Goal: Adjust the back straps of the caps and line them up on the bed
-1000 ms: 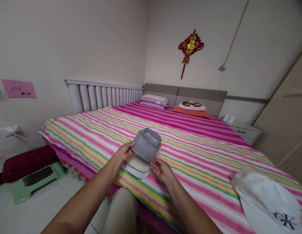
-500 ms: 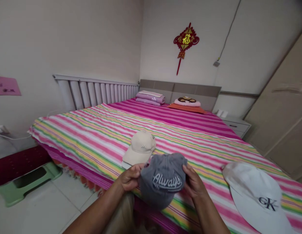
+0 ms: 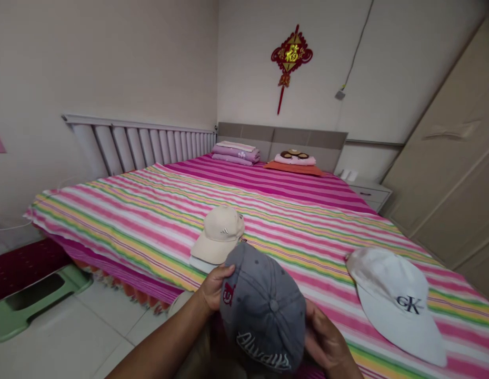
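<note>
A grey baseball cap (image 3: 263, 305) is held between my two hands, its crown and top button facing me and the white "Always" lettering low down. My left hand (image 3: 215, 288) pinches its left edge beside a small red patch. On the opposite side, my right hand (image 3: 325, 337) grips the rim, its fingers partly hidden by the cap. A beige baseball cap (image 3: 218, 231) lies on the bed just beyond, with something whitish under its brim. To the right rests a white baseball cap (image 3: 398, 300) with dark letters, apart from my hands.
The bed has a striped sheet (image 3: 121, 210). Folded purple bedding (image 3: 236, 153) and a pink pillow (image 3: 295, 159) lie by the headboard (image 3: 252, 132). A green stool (image 3: 39, 300) stands on the floor at left; a nightstand (image 3: 368, 195) is at far right.
The grey cap has tilted in my hands, so its top now faces me and the lettering sits lower. My right hand has moved down and right. The view has shifted slightly.
</note>
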### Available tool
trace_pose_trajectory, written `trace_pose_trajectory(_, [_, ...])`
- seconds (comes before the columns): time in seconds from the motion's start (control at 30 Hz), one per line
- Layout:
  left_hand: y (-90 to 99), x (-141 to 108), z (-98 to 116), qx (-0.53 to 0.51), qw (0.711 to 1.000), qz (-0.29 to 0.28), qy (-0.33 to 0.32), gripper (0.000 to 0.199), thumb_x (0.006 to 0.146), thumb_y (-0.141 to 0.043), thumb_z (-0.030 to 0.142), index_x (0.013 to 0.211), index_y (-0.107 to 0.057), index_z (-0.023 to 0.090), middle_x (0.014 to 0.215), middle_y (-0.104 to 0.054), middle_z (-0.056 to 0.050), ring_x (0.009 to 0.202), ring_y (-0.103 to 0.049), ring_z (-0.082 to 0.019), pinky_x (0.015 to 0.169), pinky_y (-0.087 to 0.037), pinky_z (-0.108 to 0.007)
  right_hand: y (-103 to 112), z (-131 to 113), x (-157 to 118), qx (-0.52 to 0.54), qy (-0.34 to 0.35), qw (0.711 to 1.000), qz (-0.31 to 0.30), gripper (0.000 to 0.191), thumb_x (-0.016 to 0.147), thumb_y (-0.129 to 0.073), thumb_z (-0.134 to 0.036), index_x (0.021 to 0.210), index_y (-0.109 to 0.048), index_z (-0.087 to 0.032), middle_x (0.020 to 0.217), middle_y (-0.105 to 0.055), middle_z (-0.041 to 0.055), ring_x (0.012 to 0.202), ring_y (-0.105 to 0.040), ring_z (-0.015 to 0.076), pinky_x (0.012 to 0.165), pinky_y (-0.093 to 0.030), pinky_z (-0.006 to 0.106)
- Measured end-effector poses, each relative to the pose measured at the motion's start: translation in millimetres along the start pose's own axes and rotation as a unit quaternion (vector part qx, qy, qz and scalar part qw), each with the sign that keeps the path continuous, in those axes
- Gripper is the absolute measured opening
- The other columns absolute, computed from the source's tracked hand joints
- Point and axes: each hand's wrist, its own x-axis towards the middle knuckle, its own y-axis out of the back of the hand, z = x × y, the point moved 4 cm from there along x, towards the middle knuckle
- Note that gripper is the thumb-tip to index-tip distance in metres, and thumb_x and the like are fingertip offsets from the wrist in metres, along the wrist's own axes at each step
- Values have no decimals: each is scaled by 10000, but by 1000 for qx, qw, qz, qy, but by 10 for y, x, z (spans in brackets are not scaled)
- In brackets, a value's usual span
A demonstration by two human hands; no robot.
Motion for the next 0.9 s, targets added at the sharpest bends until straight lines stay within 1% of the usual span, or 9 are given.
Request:
trace_pose_trajectory(0.1, [-25, 5, -43, -8, 1000, -11, 20, 403, 675, -612, 246, 1044, -586, 86, 789, -699, -115, 856, -630, -280, 844, -430, -422, 78, 24, -11, -2, -1, 1000, 19, 470, 605, -555, -643, 714, -683, -204, 796, -702, 108, 914, -608, 287, 815, -430, 446])
trace_pose_trajectory(0.17, [-19, 1, -80, -11, 999, -18, 37, 406, 674, -611, 242, 1042, -588, 72, 778, -698, -125, 858, -629, -284, 852, -424, -424, 103, 15, 5, -19, 10, 999, 33, 508, 612, -507, -683, 657, -680, -208, 764, -704, 111, 935, -598, 292, 838, -410, 471])
trace_pose_trajectory(0.37, [61, -49, -98, -4, 999, -21, 35, 350, 664, -621, 210, 986, -618, 75, 690, -695, -107, 777, -651, -259, 824, -447, -395, 108, -113, 25, 21, 60, 994, 87, 350, 605, -606, -578, 694, -699, -252, 666, -708, 80, 890, -616, 299, 861, -389, 505])
trace_pose_trajectory(0.53, [61, -69, -96, 17, 998, -43, 42, 361, 600, -671, 244, 923, -635, 88, 713, -694, -102, 714, -656, -242, 748, -480, -354, 74, -159, -15, 3, 58, 993, 107, 358, 644, -573, -565, 777, -678, -249, 748, -708, 82, 844, -631, 289, 822, -423, 482])
trace_pose_trajectory(0.6, [5, -62, -76, 29, 997, -49, 45, 366, 589, -683, 277, 895, -639, 81, 708, -690, -105, 670, -655, -224, 695, -492, -319, 94, -151, -53, 15, 58, 991, 118, 285, 597, -661, -472, 770, -666, -246, 692, -704, 60, 723, -650, 272, 757, -466, 444])
trace_pose_trajectory(0.67, [-91, -50, -34, 48, 997, -44, 47, 333, 589, -687, 253, 861, -643, 66, 679, -684, -103, 615, -648, -188, 636, -493, -264, 133, -147, -105, 44, 59, 989, 130, 235, 537, -730, -344, 738, -655, -246, 616, -687, 20, 578, -640, 224, 649, -501, 372])
trace_pose_trajectory(0.77, [-296, -38, 57, 107, 993, -21, 48, 263, 572, -686, 161, 809, -650, 51, 661, -678, -96, 575, -631, -155, 563, -478, -215, 167, -170, -191, 86, 49, 986, 132, 255, 494, -749, -188, 718, -645, -253, 564, -656, -30, 452, -587, 146, 500, -476, 258])
trace_pose_trajectory(0.83, [-442, -37, 114, 157, 986, -7, 48, 225, 561, -683, 129, 771, -654, 53, 661, -675, -86, 564, -618, -148, 540, -466, -210, 145, -209, -238, 103, 49, 986, 119, 300, 471, -759, -204, 745, -648, -259, 625, -673, -19, 468, -588, 149, 490, -468, 258])
trace_pose_trajectory(0.9, [-563, -39, 150, 194, 980, 3, 46, 199, 552, -680, 115, 743, -659, 61, 644, -666, -68, 545, -599, -133, 522, -444, -197, 99, -254, -275, 119, 60, 985, 108, 337, 470, -761, -344, 780, -654, -266, 727, -692, 14, 518, -603, 180, 535, -484, 308])
